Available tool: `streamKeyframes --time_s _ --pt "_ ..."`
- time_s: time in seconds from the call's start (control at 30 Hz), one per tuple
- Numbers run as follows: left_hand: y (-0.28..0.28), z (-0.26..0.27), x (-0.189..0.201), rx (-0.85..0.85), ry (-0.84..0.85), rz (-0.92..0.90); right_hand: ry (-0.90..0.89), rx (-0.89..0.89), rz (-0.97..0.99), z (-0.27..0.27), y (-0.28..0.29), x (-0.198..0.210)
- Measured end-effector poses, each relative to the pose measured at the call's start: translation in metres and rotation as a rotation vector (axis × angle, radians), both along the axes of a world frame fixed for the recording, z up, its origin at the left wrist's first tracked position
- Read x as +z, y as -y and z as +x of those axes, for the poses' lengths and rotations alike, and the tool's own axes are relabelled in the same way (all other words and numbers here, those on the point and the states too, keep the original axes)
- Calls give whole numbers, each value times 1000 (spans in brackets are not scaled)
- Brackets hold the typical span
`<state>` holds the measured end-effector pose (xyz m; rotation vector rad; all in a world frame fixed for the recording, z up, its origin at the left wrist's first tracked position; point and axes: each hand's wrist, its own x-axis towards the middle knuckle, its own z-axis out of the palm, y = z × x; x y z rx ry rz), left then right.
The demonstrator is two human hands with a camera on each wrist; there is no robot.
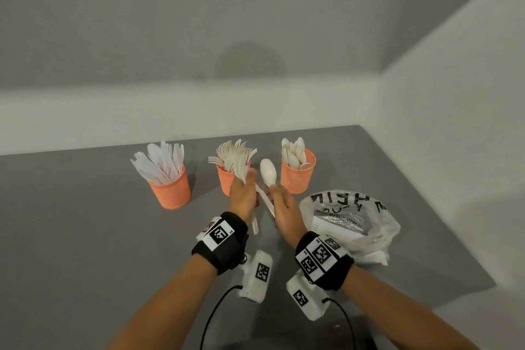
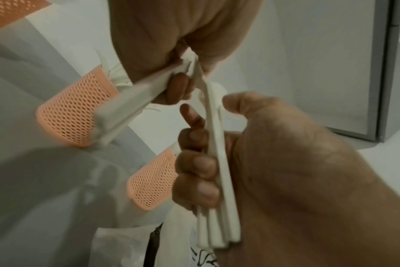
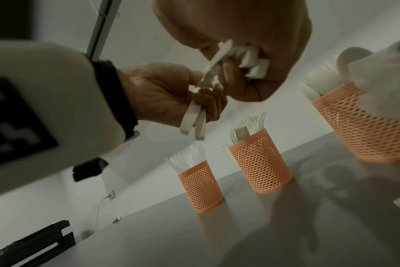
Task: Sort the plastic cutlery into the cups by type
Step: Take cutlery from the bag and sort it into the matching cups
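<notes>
Nearest you, your two forearms reach over the grey worktop (image 1: 85, 221), each with a black wristband and a white camera box under the wrist. Your left hand (image 1: 243, 193) has its grip curled tight round a bundle of forks (image 1: 241, 167); the left wrist view shows what the head view hides, your fingers (image 2: 194, 168) wrapped round several white handles (image 2: 217, 225) side by side. Your right hand (image 1: 287, 212) pinches a spoon (image 1: 268, 170) by its handle, bowl up and pointing away from you, between the middle and right cups. In the right wrist view that grip also closes on several blunt white handle ends (image 3: 254, 61), which the head view does not show.

Just right of your right hand lies a crumpled clear plastic bag (image 1: 352, 224) with black lettering and white cutlery inside.

Farther off stand three orange mesh cups in a row: the knife cup (image 1: 170, 190) at left, well apart from the others, the fork cup (image 1: 225, 179) partly behind your left hand, and the spoon cup (image 1: 297, 176) at right. Behind them rises a plain pale wall (image 1: 255, 37).
</notes>
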<state>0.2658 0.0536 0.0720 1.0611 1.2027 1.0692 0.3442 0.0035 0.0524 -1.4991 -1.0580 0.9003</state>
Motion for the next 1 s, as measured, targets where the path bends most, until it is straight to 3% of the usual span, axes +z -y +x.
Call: streamKeyframes --time_s 0.17,0.37,0.57,0.67,0.8,0.9,1.0 --pt "-4 -7 11 94 109 23 250 -53 14 4 9 6" --pt "1 -5 17 -93 -5 65 427 26 64 5 7 5" --pt "11 8 29 -133 -94 241 130 183 80 11 -8 27" --pt "11 10 36 -186 -112 280 94 222 101 19 -16 42" --pt "-5 0 30 -152 -101 170 -9 63 76 41 -33 46" --pt "-26 -17 24 -31 -131 97 -177 -110 64 64 -48 59" --pt "-54 -38 26 93 -225 94 -238 -154 158 91 -58 80"
